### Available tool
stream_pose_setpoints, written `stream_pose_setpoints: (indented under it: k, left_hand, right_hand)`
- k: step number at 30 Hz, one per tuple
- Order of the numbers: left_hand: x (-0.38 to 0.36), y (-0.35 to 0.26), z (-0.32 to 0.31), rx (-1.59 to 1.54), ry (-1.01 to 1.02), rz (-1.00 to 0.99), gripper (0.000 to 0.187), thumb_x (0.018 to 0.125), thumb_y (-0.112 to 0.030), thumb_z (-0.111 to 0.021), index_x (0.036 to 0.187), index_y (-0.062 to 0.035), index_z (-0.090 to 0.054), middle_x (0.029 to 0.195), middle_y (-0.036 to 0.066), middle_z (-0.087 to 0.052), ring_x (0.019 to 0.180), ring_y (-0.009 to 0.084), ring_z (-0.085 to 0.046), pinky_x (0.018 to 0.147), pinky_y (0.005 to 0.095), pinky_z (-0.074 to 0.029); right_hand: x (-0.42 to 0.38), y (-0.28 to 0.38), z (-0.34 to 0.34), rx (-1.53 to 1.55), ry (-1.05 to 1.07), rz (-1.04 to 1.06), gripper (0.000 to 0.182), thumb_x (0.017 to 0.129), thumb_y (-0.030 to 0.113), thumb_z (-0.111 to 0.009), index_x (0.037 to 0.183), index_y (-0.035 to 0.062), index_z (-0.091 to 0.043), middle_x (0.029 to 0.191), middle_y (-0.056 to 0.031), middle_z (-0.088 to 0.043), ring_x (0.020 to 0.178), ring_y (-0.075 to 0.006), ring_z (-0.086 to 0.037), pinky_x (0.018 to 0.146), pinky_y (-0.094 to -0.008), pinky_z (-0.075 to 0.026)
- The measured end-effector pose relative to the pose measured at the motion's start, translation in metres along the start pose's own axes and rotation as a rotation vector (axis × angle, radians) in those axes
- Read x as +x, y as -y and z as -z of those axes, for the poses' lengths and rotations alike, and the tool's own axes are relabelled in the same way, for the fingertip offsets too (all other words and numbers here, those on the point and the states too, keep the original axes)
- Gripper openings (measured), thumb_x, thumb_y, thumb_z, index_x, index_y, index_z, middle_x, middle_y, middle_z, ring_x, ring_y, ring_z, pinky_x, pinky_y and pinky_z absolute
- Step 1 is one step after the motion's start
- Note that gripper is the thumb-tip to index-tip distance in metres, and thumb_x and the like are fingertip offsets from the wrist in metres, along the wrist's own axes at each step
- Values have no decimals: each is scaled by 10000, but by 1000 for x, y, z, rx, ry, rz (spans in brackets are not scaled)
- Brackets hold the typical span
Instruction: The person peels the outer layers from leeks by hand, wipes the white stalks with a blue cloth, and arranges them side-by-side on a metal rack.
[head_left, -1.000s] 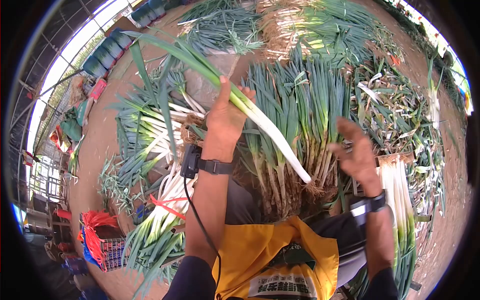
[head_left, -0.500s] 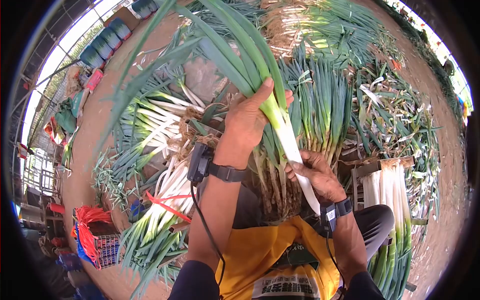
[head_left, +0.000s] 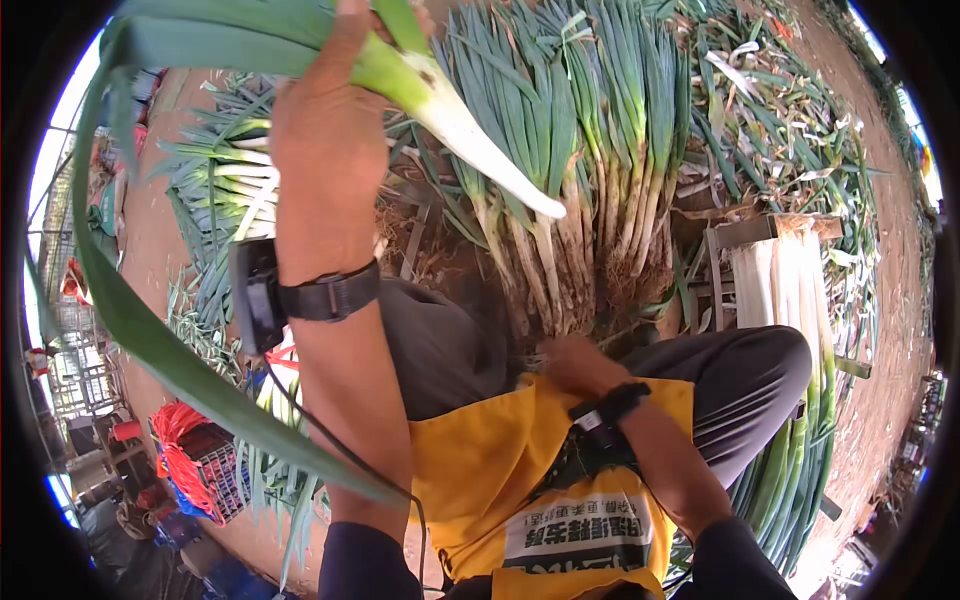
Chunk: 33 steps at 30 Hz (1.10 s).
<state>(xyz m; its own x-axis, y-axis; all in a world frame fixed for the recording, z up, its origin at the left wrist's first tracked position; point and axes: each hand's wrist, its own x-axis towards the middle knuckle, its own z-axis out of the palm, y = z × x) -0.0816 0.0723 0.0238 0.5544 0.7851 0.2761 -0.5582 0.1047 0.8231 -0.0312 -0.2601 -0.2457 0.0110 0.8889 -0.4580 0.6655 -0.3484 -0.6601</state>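
Note:
My left hand (head_left: 335,130), raised at the upper left, is closed around a large green onion (head_left: 470,138) where its leaves meet the pale stalk. The clean white end slants down to the right, while a long leaf bends down past my left forearm. Low over my lap, beside the yellow apron (head_left: 480,430), is my right hand (head_left: 582,366); it is blurred and its fingers are mostly hidden. Beyond it, a cluster of untrimmed green onions (head_left: 560,180) stands upright with brown, soil-covered roots.
White-stalked onions (head_left: 785,290) lie in a bundle on a rack at the right. Behind them spreads a heap of stripped leaves (head_left: 770,140). More onions (head_left: 230,180) are piled at the left. A crate (head_left: 215,470) with red ties (head_left: 180,440) stands at the lower left.
My left hand has moved left and up with the onion, turning its white end rightward. My right hand has come off the stalk and dropped toward my lap. The view has tilted down.

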Motion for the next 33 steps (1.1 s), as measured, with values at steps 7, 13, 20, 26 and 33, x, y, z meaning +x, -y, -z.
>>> stream_pose_setpoints:
  k: [7, 13, 20, 26, 33]
  left_hand:
    - [-17, -13, -3, 345, 8, -164, 314, 1043, -197, -515, 1257, 29, -555, 1141, 132, -655, 1093, 266, -626, 1014, 411, -473]
    - [-24, -2, -12, 678, 53, -256, 281, 1072, -233, -466, 1132, -9, -625, 1008, 84, -659, 944, 184, -622, 883, 319, -497]
    - [14, -56, 51, -218, 94, 483, 414, 1049, -196, -487, 1333, 103, -460, 1328, 225, -568, 1280, 361, -523, 1146, 489, -367]
    - [4, -33, 22, 85, -252, 214, 410, 1054, -215, -479, 1307, 108, -471, 1310, 246, -573, 1247, 362, -543, 1123, 475, -387]
    - [-4, -23, 19, 144, -202, 5, 308, 987, -219, -631, 1224, -31, -571, 1074, 125, -676, 1044, 330, -667, 922, 480, -522]
  right_hand:
    - [1, 7, -67, -104, 622, 115, 659, 843, 428, -669, 1416, 147, -510, 1352, -261, -537, 1111, -415, -624, 947, -470, -508]
    - [12, -23, -114, -86, 734, 127, 815, 798, 549, -694, 1485, 195, -435, 1449, -323, -414, 1187, -448, -580, 994, -477, -486]
    - [4, -37, -120, 141, 819, -273, 524, 845, 407, -606, 1294, 136, -627, 1265, -183, -629, 1182, -310, -611, 963, -431, -494]
    - [5, -72, -158, -95, 587, 231, 260, 718, 250, -644, 877, 51, -700, 916, -141, -718, 902, -308, -689, 759, -436, -523]
    - [53, -37, -2, 156, 628, 123, 372, 821, 382, -678, 982, 52, -740, 929, -146, -721, 872, -315, -680, 800, -394, -529]
